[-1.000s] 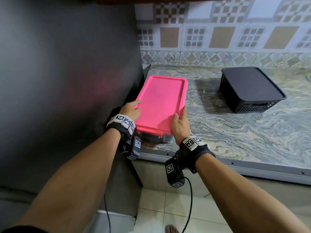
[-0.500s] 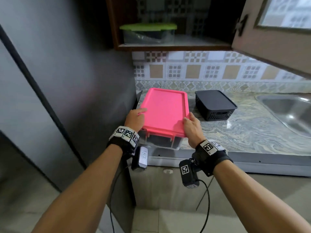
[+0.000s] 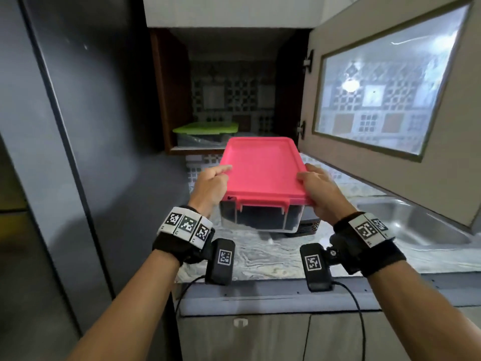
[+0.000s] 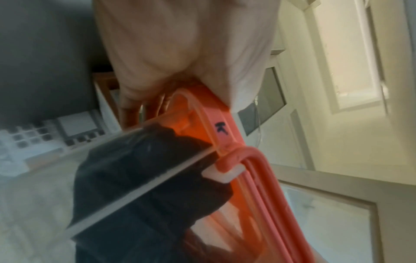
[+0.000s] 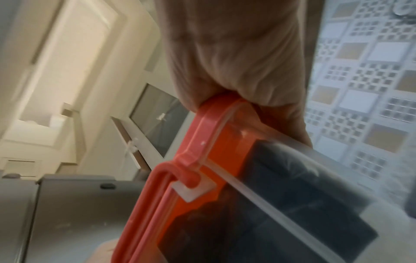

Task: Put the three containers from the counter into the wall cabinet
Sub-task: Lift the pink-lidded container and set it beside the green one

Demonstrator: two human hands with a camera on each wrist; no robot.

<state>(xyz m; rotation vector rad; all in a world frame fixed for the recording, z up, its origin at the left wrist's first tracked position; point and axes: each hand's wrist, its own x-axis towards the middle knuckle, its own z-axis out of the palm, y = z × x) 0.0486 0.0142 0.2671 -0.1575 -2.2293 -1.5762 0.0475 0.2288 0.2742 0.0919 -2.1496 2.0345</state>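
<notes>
I hold a clear container with a pink lid in the air above the counter, just below and in front of the open wall cabinet. My left hand grips its left edge, thumb on the lid; my right hand grips its right edge the same way. Both wrist views show the lid rim pinched under the palms, with dark contents inside. A green-lidded container sits on the cabinet shelf at the left. The black basket on the counter is mostly hidden behind the held container.
The cabinet door with a glass pane hangs open to the right, close to my right hand. A dark grey fridge side stands at the left. A steel sink lies in the marbled counter at the right.
Both hands have lifted the pink-lidded container off the counter and raised it toward the cabinet opening. My view has tilted up, so the cabinet interior now shows.
</notes>
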